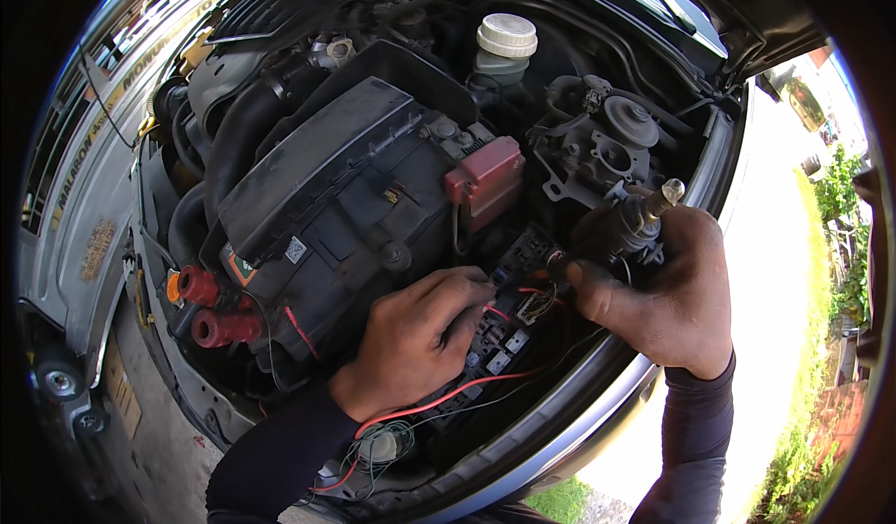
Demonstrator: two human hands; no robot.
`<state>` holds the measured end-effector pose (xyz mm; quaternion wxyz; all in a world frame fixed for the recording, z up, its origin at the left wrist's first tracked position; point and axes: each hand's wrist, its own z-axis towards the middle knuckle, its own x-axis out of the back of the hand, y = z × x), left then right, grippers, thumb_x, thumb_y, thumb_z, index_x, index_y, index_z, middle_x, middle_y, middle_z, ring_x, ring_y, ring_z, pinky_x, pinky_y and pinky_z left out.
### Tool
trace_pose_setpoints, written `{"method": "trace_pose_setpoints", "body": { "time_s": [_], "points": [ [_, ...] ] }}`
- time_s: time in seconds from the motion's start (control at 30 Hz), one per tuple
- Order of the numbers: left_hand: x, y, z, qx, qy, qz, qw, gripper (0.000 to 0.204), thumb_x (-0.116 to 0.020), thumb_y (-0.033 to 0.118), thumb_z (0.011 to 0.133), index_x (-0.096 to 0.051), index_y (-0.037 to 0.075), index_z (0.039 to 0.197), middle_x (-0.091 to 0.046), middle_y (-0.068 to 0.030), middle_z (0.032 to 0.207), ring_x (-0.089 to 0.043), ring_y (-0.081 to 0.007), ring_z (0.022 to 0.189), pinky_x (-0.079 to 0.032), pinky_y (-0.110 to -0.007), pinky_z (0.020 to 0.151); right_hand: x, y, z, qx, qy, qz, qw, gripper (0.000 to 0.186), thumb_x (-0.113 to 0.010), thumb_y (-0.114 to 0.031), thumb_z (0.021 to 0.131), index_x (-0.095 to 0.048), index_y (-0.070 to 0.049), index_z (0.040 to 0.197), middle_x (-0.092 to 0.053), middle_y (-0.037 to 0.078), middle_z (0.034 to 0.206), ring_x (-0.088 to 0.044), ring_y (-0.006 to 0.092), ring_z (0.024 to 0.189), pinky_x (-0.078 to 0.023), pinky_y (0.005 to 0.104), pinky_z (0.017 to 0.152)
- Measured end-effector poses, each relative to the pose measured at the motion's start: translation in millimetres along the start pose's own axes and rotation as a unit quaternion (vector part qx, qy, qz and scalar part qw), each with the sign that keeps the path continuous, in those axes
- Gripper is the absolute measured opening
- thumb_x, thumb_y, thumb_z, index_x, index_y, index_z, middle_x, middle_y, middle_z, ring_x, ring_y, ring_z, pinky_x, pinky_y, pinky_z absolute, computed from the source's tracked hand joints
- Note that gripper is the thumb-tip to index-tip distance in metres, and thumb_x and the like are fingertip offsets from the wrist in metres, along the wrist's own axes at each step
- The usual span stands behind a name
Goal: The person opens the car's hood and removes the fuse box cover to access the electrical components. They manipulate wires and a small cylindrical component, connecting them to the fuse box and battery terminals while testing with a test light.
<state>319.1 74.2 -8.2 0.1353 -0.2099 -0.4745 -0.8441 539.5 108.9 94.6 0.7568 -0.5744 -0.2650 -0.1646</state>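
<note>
My left hand (411, 337) is closed over the open fuse box (499, 361), its thumb and fingertips pinched at the end of a thin red wire (497, 311). In my right hand (677, 291), the curled fingers grip a bulb socket (639, 221) with a clear-tipped bulb (669, 193) pointing up. The right thumb presses toward the index finger near some thin wires (541, 293) at the fuse box; what lies between them is partly hidden. A longer red wire (448, 395) and a tangle of green wire (387, 445) lie below my left hand.
A car battery (364, 235) with a red terminal cover (490, 183) sits left of the fuse box. Two red rubber-covered ends (219, 309) lie at its left. A white-capped reservoir (506, 39) and a metal actuator (630, 123) stand behind. The fender edge (569, 403) borders the right.
</note>
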Motion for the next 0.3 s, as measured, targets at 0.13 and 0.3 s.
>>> {"method": "trace_pose_setpoints", "body": {
  "time_s": [0.13, 0.3],
  "points": [
    [1.1, 0.6, -0.8, -0.010, -0.004, 0.004, 1.000, 0.021, -0.072, -0.011, 0.082, -0.070, 0.000, 0.100, -0.075, -0.0171, 0.104, -0.077, -0.0280, 0.093, -0.061, -0.034, 0.077, 1.9, -1.7, -1.8, 0.016, 0.000, -0.009, 1.000, 0.025, -0.080, -0.012, 0.068, -0.070, 0.002, 0.085, -0.067, 0.007, 0.070, -0.058, 0.0089, 0.061, -0.050, 0.0289, 0.057],
    [1.2, -0.6, -2.5, -0.016, -0.002, 0.009, 1.000, 0.021, -0.074, -0.009, 0.083, -0.071, 0.001, 0.101, -0.075, -0.0170, 0.106, -0.077, -0.0281, 0.094, -0.061, -0.034, 0.077, 8.2, -2.7, -0.8, -0.034, -0.053, -0.014, 0.998, 0.029, -0.080, -0.009, 0.067, -0.073, 0.000, 0.094, -0.072, 0.005, 0.085, -0.065, 0.0162, 0.075, -0.054, 0.0311, 0.077]
  ]
}}
